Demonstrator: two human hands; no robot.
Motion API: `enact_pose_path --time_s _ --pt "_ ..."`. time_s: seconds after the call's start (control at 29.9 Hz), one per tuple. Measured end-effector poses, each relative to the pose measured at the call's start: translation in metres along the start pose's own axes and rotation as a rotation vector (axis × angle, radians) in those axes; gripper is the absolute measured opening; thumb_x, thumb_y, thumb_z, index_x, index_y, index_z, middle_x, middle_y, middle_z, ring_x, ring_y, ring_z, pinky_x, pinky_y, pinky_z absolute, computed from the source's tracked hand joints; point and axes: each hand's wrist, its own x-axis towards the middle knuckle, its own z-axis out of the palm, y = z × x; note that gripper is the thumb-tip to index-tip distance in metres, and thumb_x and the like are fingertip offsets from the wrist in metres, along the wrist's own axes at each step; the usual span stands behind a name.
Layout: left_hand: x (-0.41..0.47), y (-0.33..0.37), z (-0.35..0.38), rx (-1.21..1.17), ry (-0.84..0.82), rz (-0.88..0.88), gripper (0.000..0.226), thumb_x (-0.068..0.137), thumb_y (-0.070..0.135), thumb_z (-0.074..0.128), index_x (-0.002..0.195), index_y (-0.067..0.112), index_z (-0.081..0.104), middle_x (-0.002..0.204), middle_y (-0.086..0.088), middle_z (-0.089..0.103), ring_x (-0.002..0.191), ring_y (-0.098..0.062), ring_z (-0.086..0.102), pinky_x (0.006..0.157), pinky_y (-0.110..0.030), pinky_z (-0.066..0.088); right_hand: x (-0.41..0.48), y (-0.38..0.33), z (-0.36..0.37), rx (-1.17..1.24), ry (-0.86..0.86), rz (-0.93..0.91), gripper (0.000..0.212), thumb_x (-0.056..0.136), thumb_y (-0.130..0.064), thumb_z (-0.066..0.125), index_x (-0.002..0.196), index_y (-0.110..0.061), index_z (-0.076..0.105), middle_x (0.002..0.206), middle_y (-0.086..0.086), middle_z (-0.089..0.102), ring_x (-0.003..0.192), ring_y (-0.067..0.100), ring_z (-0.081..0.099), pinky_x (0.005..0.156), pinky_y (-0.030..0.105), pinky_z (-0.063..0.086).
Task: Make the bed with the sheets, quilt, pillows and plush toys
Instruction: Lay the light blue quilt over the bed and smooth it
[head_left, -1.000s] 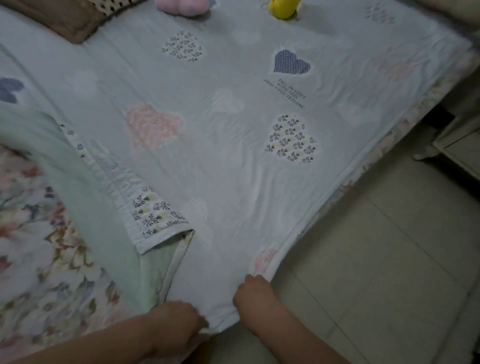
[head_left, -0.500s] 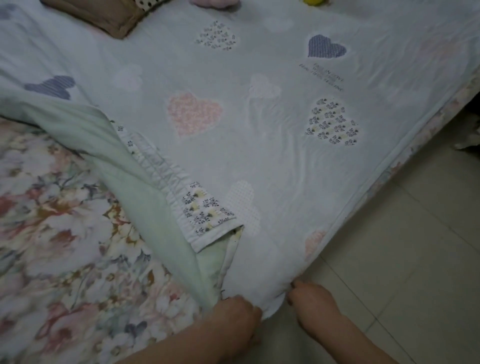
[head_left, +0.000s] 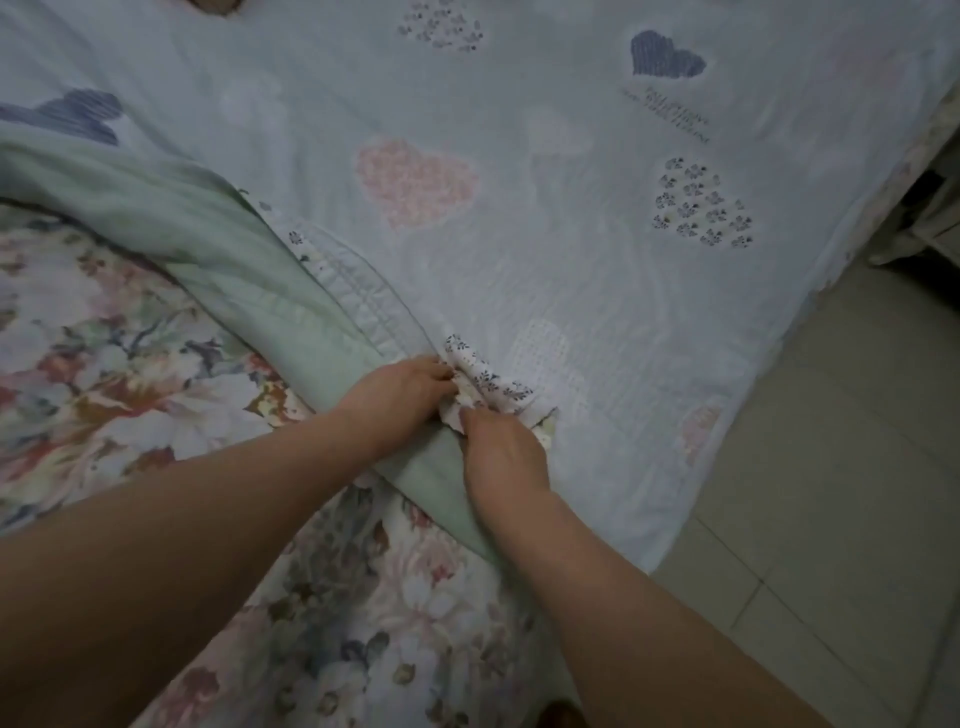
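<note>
On floral sheet (head_left: 104, 374), both hands seemingly pinch quilt (head_left: 571, 260) fold.

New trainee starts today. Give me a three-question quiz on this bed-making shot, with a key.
1. True or false: both hands pinch the folded-back corner of the heart-print quilt.
2. What colour is the quilt's underside? A) mint green B) red C) black
3. Fill in: the uncovered sheet has a ____ print.

Key:
1. True: the left hand and right hand each have a grip on that corner.
2. A
3. floral
</note>
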Motion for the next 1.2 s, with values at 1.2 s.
enact_pose_path --time_s 1.2 --pt "-0.298 0.073 -0.051 0.042 -0.347 0.056 0.053 0.088 0.070 0.035 0.096 0.022 0.058 0.093 0.001 0.066 0.090 -0.020 0.064 0.074 -0.031 0.047 -0.278 -0.121 0.014 0.255 -0.136 -0.176 0.007 0.099 -0.019 0.045 0.101 -0.019 0.051 0.104 0.012 0.063 0.095 0.031 0.058 0.068 0.032 0.032"
